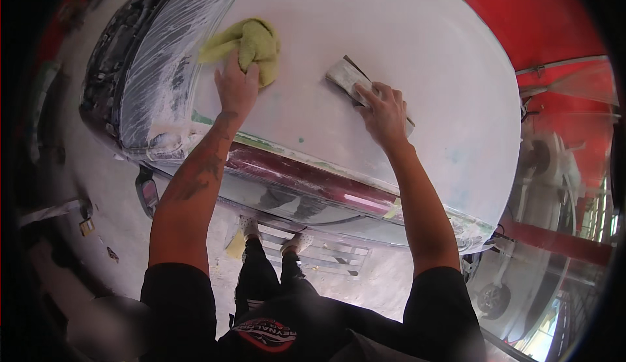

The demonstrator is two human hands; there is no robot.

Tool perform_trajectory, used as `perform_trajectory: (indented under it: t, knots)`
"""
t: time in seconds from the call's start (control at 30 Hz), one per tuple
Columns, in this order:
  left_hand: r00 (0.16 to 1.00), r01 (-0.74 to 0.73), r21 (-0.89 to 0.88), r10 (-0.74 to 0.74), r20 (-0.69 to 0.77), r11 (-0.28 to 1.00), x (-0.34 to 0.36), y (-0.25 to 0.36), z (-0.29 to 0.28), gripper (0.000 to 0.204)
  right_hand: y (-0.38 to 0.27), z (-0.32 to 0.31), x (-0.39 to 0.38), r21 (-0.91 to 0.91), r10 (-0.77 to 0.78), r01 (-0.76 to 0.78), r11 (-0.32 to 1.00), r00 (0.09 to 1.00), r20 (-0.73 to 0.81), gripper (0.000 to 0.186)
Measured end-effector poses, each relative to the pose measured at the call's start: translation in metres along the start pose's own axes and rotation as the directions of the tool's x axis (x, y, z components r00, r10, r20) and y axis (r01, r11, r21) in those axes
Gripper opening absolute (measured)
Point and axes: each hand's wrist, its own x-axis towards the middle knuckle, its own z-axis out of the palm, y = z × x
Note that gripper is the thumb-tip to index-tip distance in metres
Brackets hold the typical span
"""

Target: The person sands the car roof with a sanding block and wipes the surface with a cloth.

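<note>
My left hand point(236, 87) grips a crumpled yellow-green cloth point(259, 44), which rests on the pale, dusty car roof point(398, 23) near its left edge. Farther right, my right hand point(385, 115) is closed over a long, flat sanding block point(347, 76) that lies slantwise against the roof. Its far end shows past my fingers, while my palm covers the middle. Greenish patches and a maroon strip point(287, 168) run along the roof's near side.
White-streaked, masked glass point(173, 55) borders the roof on the left. A side mirror point(147, 191) sticks out below it. My feet stand on a slatted platform point(332, 256) beside the car. Another car point(521, 284) is at right, near a red wall point(528, 10).
</note>
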Motion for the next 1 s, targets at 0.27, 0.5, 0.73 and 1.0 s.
perform_trajectory:
  t: [0.27,0.5,0.73,1.0]
  knots:
    - [0.782,-0.375,-0.395,0.516,0.351,0.838,-0.036,0.209,0.049,0.061,-0.054,0.010,-0.044,0.091,-0.034,0.035,0.995,0.999,-0.006,0.044]
    - [0.893,-0.450,0.043,0.449,0.036,0.892,-0.016,-0.020,-0.041,0.041,-0.027,0.020,0.063,0.018,-0.111,0.115,0.993,0.981,-0.159,0.037]
    - [0.950,-0.297,-0.025,0.293,-0.103,0.954,-0.010,-0.063,-0.042,0.045,-0.054,0.041,0.053,0.046,-0.067,0.072,0.996,0.993,-0.101,0.034]
    - [0.971,-0.238,-0.156,0.231,-0.064,0.959,-0.009,-0.058,-0.049,0.053,-0.082,0.045,0.126,0.001,-0.253,0.253,0.967,0.966,-0.060,0.038]
